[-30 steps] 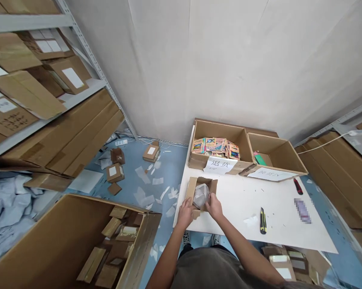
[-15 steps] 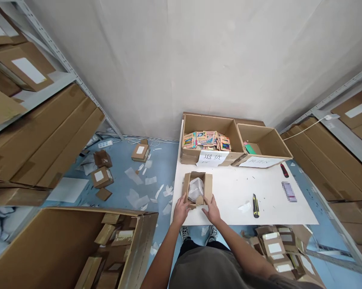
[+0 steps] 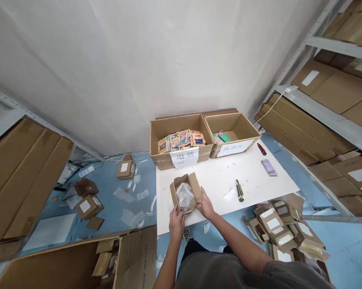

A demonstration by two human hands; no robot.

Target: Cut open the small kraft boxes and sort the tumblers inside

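Note:
A small opened cardboard box is tilted at the front left of the white table. Inside it lies white translucent wrapping; what the wrapping covers, if anything, I cannot make out. At the box's near left corner, my left hand is closed on the cardboard. My right hand grips the near right side, by the raised flap. A yellow and black utility knife lies on the table to the right, beside a scrap of white paper.
Behind stand a carton of colourful card packs and a second carton with a few items. A red cutter lies at the right. A large carton stands front left; discarded boxes are heaped front right. Shelves flank both sides.
My view has swung to the right. The small box has turned and tilted in my hands, and its right flap now stands out more. Both hands still hold it.

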